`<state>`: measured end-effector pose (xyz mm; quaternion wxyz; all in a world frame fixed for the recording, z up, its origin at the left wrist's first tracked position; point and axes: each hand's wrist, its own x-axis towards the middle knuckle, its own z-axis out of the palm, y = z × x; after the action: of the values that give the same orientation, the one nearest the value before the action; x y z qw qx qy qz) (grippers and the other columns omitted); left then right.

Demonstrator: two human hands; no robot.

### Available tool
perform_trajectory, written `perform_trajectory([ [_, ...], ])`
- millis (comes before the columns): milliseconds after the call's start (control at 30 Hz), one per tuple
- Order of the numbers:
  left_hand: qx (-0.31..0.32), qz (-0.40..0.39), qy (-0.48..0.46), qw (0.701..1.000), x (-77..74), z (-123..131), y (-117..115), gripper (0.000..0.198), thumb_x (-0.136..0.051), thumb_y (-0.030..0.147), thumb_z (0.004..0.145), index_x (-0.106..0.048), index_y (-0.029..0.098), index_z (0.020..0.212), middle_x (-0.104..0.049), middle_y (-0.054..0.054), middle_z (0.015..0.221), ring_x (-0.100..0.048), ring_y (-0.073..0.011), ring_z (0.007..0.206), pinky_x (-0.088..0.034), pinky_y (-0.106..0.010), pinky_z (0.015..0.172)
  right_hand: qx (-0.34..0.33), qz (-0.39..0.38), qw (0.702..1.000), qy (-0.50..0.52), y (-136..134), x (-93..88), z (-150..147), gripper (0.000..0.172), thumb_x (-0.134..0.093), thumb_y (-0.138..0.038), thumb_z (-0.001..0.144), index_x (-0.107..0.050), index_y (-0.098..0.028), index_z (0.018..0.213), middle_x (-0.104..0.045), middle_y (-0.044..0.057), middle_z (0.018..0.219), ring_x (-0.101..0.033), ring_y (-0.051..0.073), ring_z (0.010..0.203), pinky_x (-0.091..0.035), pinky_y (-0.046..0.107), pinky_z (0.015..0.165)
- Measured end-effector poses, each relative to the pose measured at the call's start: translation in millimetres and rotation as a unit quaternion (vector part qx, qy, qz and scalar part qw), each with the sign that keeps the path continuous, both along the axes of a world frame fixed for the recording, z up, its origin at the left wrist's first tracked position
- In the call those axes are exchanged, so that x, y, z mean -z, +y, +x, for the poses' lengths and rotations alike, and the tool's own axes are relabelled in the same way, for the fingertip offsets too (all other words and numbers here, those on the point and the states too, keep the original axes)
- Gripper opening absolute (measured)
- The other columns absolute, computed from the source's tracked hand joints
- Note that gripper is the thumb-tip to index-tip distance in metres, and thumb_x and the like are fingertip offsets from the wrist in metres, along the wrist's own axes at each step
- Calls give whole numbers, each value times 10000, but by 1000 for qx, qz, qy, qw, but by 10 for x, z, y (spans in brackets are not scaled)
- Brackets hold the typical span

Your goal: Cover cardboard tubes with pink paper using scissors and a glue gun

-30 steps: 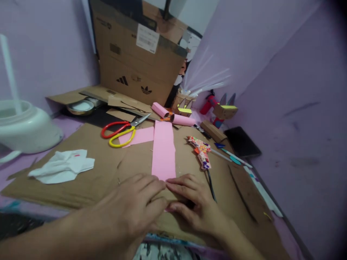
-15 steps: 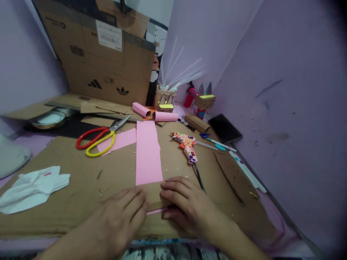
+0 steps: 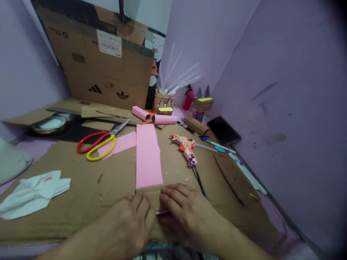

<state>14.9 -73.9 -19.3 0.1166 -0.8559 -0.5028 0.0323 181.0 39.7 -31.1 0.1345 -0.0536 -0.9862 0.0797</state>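
The pink strip point(image 3: 148, 155) lies lengthwise on the cardboard sheet point(image 3: 81, 191) that covers the tabletop, its far end near two pink rolls point(image 3: 165, 119) and its near end tucked under a brown cardboard piece point(image 3: 151, 198) at the front edge. Both hands rest on that piece. The left hand point(image 3: 130, 224) lies palm down, fingers close together and pressed flat on it. The right hand point(image 3: 184, 213) bends its fingers, also close together, over the piece, with a sliver of pink edge showing just under the fingertips; I cannot tell whether its thumb grips from below. The two hands nearly touch at the fingertips. Left of the strip lie a pink scrap point(image 3: 120, 142) and red-and-yellow scissors point(image 3: 99, 142), partly on the scrap. Right of it a patterned glue gun point(image 3: 187, 148) lies with its cord running toward the right hand. A crumpled tissue point(image 3: 32, 193) sits at the far left, a phone point(image 3: 223, 130) at the far right, and a box point(image 3: 105, 61) stands behind.
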Motion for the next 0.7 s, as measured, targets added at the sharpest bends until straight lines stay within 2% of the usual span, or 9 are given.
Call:
perform_trajectory([
  [133, -58, -42, -173, 982, -105, -196, 94, 232, -407, 77, 758, -618, 170, 789, -647, -46, 693, -586, -189, 602, -422, -298, 547, 36, -33, 999, 18, 89, -43, -98, 171, -554, -171, 835, -665, -123, 956, -723, 108, 839, -631, 232, 754, -485, 329, 685],
  [233, -152, -86, -274, 946, -194, -317, 211, 257, -385, 149, 829, -639, 186, 806, -646, -15, 662, -572, -151, 576, -395, -269, 568, 66, -130, 989, 0, 230, -154, -196, 173, -531, -161, 852, -693, -145, 913, -716, 74, 766, -625, 187, 681, -437, 266, 619],
  [367, -242, -154, -435, 854, -252, -448, 295, 280, -426, 313, 868, -673, 210, 947, -701, -7, 807, -621, -151, 708, -425, -235, 624, 91, -276, 955, -66, 445, -284, -332, 169, -571, -171, 834, -732, -162, 882, -712, 29, 703, -593, 130, 612, -383, 199, 556],
  [400, -257, -156, -478, 825, -247, -474, 291, 306, -459, 380, 849, -664, 204, 993, -702, -16, 857, -623, -163, 744, -437, -237, 635, 95, -294, 948, -77, 488, -295, -361, 163, -583, -169, 820, -738, -159, 869, -703, 22, 680, -579, 125, 598, -371, 194, 543],
  [467, -297, -157, -535, 776, -212, -509, 261, 448, -561, 474, 760, -625, 180, 1092, -681, -23, 831, -601, -174, 715, -442, -239, 604, 98, -319, 939, -86, 545, -297, -403, 160, -593, -178, 804, -742, -144, 852, -683, 18, 650, -556, 122, 585, -356, 190, 528],
  [567, -365, -179, -547, 732, -128, -492, 216, 557, -647, 399, 678, -581, 163, 1178, -596, 25, 658, -510, -140, 571, -381, -218, 501, 102, -352, 926, -88, 562, -285, -424, 177, -583, -189, 807, -739, -122, 854, -661, 17, 648, -528, 117, 578, -348, 191, 522],
  [700, -371, -208, -606, 672, -52, -370, 236, 407, -606, 315, 716, -637, 182, 1099, -606, 31, 664, -491, -111, 534, -355, -198, 476, 109, -390, 912, -67, 518, -271, -404, 187, -569, -208, 815, -726, -111, 846, -634, 16, 664, -492, 115, 579, -352, 200, 524],
])
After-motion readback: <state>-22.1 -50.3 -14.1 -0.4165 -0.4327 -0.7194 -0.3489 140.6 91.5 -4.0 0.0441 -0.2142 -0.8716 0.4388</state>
